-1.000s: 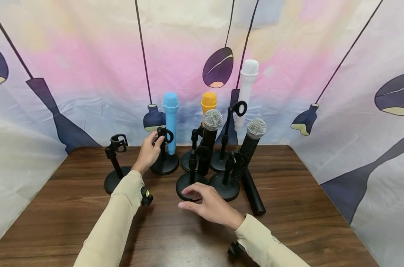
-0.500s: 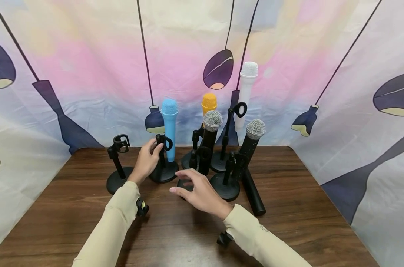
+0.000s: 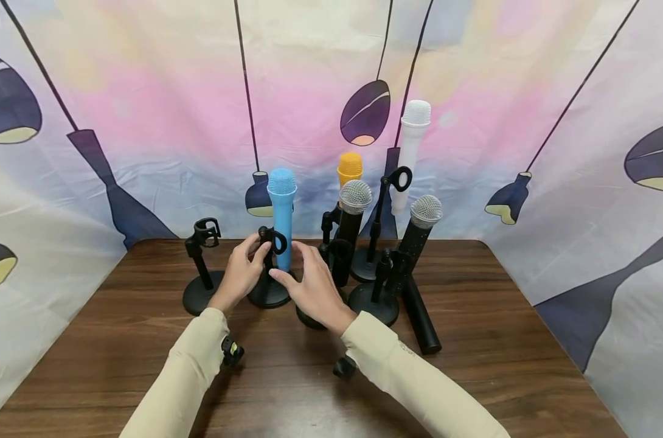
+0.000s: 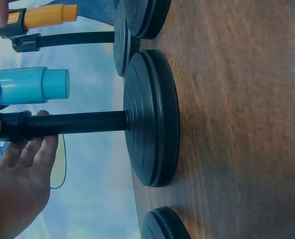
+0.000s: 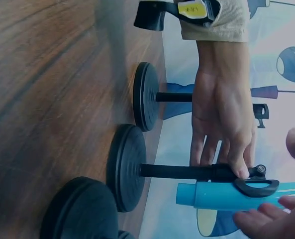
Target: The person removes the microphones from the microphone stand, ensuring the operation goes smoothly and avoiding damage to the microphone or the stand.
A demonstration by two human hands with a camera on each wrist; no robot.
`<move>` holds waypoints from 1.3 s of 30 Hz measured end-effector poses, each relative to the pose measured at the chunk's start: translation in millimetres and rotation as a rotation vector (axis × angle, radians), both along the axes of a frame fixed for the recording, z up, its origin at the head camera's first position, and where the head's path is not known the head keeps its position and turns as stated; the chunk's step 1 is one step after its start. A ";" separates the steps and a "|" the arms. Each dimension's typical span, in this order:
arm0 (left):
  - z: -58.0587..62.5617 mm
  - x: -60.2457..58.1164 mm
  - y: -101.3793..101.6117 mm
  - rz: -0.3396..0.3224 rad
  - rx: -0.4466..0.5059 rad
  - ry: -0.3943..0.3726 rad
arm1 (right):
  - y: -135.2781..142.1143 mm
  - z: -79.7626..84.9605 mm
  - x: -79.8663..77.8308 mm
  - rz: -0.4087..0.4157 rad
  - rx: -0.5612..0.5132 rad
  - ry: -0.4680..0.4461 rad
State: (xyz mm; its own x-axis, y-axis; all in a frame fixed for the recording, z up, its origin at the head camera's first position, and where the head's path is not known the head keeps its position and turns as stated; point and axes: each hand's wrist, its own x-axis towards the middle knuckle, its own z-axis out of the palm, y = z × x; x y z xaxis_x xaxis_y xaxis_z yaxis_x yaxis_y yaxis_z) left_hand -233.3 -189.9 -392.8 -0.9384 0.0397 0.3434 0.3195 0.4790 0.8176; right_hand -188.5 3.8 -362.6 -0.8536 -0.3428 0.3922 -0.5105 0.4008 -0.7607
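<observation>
My left hand (image 3: 239,271) grips the upper post of a black desktop microphone stand (image 4: 77,123), thumb on one side and fingers on the other. In that stand's ring clip (image 5: 256,187) sits a light blue microphone (image 3: 281,188), upright with its head on top. Its lower end sticks out below the clip in both wrist views. My right hand (image 3: 312,292) is beside the blue microphone, thumb and fingers spread apart with the handle between them in the right wrist view (image 5: 266,219). It holds nothing.
Left of the hands is a stand with a bare clip (image 3: 202,274). To the right, close together, are a yellow microphone (image 3: 350,167), two black ones with silver heads (image 3: 356,196), a white one (image 3: 413,140) and their stands. A black cylinder (image 3: 421,319) lies on the wooden table (image 3: 501,347).
My right hand has moved left and forward to the blue microphone. The blue microphone has come lower with its stand, nearer to me, and my left hand keeps its grip.
</observation>
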 end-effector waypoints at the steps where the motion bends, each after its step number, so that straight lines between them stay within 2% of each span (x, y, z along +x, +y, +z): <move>1: 0.0 1.4 0.2 0.002 -0.002 0.003 | -2.5 0.7 -1.4 -0.013 0.007 -0.002; 6: -0.5 7.7 1.3 0.002 -0.007 0.013 | -12.2 2.9 -8.9 -0.063 0.019 -0.036; 9: -0.5 11.6 1.6 0.000 -0.002 0.013 | -17.1 4.5 -13.9 -0.073 -0.020 -0.052; 12: 0.1 16.1 1.9 -0.008 0.012 0.009 | -21.7 5.0 -19.1 -0.057 -0.103 -0.051; 18: 1.5 25.7 2.0 -0.019 0.029 -0.008 | -30.1 -0.9 -25.7 0.042 -0.349 -0.073; 20: 1.9 28.5 1.6 -0.020 0.028 -0.011 | -31.7 -2.9 -27.2 0.054 -0.389 -0.061; 28: 5.2 37.4 -2.8 -0.038 -0.011 -0.012 | -28.3 -3.1 -28.7 0.058 -0.327 -0.001; 39: 7.8 52.2 -9.2 -0.059 -0.057 -0.047 | -20.8 -4.2 -20.3 0.117 -0.301 0.004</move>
State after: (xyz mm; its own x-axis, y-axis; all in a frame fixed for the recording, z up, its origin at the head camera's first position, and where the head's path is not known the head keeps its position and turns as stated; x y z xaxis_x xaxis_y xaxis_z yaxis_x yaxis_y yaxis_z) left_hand -181.1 -199.1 -384.9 -0.9490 0.1133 0.2942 0.3098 0.5069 0.8044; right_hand -208.9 -17.1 -366.8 -0.8132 -0.3069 0.4944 -0.5434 0.0964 -0.8339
